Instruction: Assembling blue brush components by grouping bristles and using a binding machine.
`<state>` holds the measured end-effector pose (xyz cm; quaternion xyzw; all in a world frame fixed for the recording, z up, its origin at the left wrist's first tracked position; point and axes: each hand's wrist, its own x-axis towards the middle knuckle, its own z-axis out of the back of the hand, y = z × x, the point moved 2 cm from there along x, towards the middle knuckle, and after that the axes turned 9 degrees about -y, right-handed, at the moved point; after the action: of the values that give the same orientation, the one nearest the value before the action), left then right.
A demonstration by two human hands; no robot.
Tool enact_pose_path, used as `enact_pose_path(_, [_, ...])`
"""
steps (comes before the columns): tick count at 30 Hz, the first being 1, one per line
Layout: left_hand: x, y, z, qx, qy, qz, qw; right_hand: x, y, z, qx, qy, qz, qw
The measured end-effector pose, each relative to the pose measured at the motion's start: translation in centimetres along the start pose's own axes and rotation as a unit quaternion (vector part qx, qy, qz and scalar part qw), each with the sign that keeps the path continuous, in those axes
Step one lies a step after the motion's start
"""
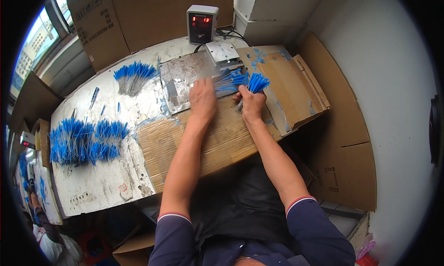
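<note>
Two bare hands sort blue-tipped thin metal pins: right hand (pixel 252 101) clenches a bunch (pixel 256 83), left hand (pixel 202 97) lies flat, fingers spreading loose pins (pixel 229 80) just ahead on a grey metal plate (pixel 180 81). Feeding seems underway; next needs careful alignment.

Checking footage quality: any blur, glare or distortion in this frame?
Head view: fisheye bends the table edge and blacks out the corners; the window is overexposed; the left hand and the blue-tipped sticks beside it look slightly motion-blurred; the right hand is sharp.
</note>
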<state>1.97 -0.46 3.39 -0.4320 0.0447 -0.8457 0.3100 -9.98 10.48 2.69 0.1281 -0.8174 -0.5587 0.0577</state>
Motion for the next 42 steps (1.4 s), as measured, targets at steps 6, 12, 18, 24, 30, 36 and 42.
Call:
enact_pose_path(6, [-0.1, -1.2, 0.3, 0.015, 0.007, -0.056, 0.998, 0.1, 0.1, -0.5, -0.071, 0.014, 0.066, 0.995])
enact_pose_path(12, [0.3, -1.7, -0.1, 0.069, 0.019, -0.063, 0.995, 0.4, -0.2, -0.4, -0.155, 0.065, 0.045, 0.985])
enact_pose_path(18, [0.1, -1.5, -0.4, 0.078, -0.031, -0.031, 0.996, 1.1, -1.2, -0.1, -0.189, 0.031, 0.133, 0.972])
enact_pose_path(24, [0.2, 1.0, 0.5, -0.170, -0.092, 0.226, 0.955, 0.9, -0.3, 0.0, -0.024, 0.000, 0.012, 1.000])
enact_pose_path(30, [-0.2, 2.7, 1.8, -0.500, -0.131, 0.354, 0.779, 0.8, 0.2, -0.2, 0.012, 0.007, 0.021, 1.000])
enact_pose_path(36, [-1.7, 2.5, 2.5, -0.547, -0.134, 0.354, 0.747, 1.3, -0.3, 0.1, -0.024, 0.024, 0.022, 0.999])
enact_pose_path(42, [-3.9, 1.9, 4.0, -0.532, -0.086, 0.360, 0.762, 1.0, -0.2, -0.1, -0.026, 0.033, 0.020, 0.999])
